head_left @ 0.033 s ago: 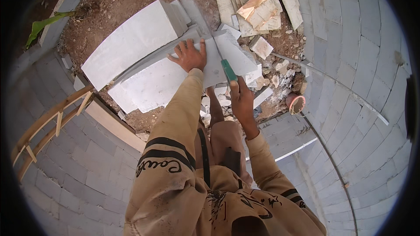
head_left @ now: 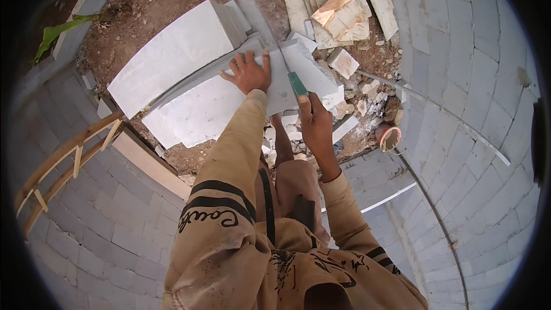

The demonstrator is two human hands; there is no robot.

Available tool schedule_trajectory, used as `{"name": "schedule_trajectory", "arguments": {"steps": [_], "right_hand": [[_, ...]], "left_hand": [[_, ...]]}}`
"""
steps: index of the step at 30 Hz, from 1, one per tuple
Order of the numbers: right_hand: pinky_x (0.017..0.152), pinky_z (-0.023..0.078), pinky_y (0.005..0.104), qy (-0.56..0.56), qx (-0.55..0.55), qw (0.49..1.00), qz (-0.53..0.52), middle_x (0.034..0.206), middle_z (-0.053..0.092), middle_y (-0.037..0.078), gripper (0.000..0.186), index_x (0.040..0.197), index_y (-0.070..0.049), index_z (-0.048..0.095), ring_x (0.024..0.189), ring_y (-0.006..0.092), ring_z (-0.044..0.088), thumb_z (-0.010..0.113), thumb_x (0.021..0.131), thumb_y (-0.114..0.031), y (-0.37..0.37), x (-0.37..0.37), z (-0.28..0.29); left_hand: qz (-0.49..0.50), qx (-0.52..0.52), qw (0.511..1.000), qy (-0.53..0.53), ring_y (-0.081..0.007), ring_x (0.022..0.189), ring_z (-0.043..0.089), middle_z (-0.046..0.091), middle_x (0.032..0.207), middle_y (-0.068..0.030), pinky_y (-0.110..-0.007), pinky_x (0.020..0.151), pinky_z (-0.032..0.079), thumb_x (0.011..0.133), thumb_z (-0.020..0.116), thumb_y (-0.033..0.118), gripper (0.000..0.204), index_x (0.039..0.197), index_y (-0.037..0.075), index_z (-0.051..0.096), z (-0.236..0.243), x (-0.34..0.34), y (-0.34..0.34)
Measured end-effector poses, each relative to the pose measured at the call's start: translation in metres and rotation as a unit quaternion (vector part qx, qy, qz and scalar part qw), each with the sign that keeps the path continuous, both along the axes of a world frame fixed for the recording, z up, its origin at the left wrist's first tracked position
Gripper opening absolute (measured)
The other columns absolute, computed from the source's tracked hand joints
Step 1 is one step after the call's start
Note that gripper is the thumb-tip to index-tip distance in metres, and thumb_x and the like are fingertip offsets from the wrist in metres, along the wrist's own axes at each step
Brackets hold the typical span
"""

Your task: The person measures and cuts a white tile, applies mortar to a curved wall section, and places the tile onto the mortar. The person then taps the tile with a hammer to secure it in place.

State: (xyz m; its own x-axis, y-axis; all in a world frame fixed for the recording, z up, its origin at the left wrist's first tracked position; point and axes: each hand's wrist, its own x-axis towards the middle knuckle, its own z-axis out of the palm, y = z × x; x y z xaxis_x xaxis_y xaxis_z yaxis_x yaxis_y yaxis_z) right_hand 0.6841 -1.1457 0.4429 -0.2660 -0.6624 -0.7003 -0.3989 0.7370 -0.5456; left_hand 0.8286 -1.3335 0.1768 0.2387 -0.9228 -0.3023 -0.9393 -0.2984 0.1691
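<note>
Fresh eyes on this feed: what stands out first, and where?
The green-handled saw in the right hand, just right of center, its blade at a pale block. The left hand lies spread on that block. At upper left, a bright green leaf pops against the duller surroundings.

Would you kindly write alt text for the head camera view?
A person's right hand grips a green-handled saw set across a pale block, while the left hand rests spread on top. A second block lies beyond it, with rubble to the right.
</note>
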Motion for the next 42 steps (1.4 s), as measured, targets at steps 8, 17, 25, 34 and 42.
{"name": "schedule_trajectory", "arguments": {"steps": [8,17,25,34,42], "right_hand": [[0.048,0.037,0.0267,0.037,0.01,0.996,-0.08,0.061,0.053,0.0,0.089,0.133,0.003,0.063,0.054,0.0056,0.049,0.035,0.1,-0.075,0.028,0.004,0.095],[0.049,0.037,0.0329,-0.009,-0.098,0.995,-0.019,0.062,0.052,0.007,0.049,0.127,0.003,0.061,0.054,0.0114,0.047,0.05,0.108,-0.041,-0.045,0.007,-0.054],[0.05,0.038,0.0282,-0.019,-0.101,0.991,-0.088,0.06,0.051,0.001,0.069,0.127,0.004,0.064,0.055,0.0078,0.047,0.05,0.104,-0.06,-0.032,0.009,0.014],[0.076,0.056,0.0375,-0.026,-0.015,0.996,-0.082,0.105,0.075,0.019,0.068,0.137,-0.001,0.061,0.094,0.028,0.075,0.047,0.105,-0.059,0.034,-0.003,0.054],[0.05,0.039,0.0373,0.02,-0.176,0.984,0.004,0.064,0.054,0.016,0.038,0.121,0.002,0.063,0.052,0.0222,0.051,0.052,0.109,-0.032,-0.084,0.018,-0.102]], "left_hand": [[-0.006,-0.024,0.999,-0.022,-0.0342,0.128,0.048,0.06,0.124,-0.0085,-0.076,0.115,0.012,0.096,0.053,0.063,0.053,0.116,0.017,0.068,-0.018,-0.002,-0.002],[-0.015,0.054,0.998,-0.001,-0.0349,0.134,0.045,0.058,0.133,-0.0097,-0.074,0.116,0.009,0.098,0.048,0.063,0.054,0.12,0.017,0.066,0.0,-0.002,-0.008],[0.003,-0.008,1.0,-0.013,-0.035,0.131,0.047,0.059,0.129,-0.0101,-0.075,0.116,0.009,0.096,0.051,0.063,0.055,0.119,0.016,0.068,-0.016,-0.002,-0.012],[-0.007,-0.052,0.998,-0.021,-0.0343,0.127,0.048,0.061,0.125,-0.01,-0.075,0.115,0.012,0.096,0.053,0.062,0.052,0.114,0.016,0.069,-0.014,-0.005,-0.006],[-0.009,-0.024,1.0,-0.015,-0.0332,0.129,0.047,0.06,0.125,-0.0083,-0.075,0.116,0.008,0.097,0.05,0.064,0.054,0.118,0.017,0.068,-0.013,-0.002,-0.001]]}}
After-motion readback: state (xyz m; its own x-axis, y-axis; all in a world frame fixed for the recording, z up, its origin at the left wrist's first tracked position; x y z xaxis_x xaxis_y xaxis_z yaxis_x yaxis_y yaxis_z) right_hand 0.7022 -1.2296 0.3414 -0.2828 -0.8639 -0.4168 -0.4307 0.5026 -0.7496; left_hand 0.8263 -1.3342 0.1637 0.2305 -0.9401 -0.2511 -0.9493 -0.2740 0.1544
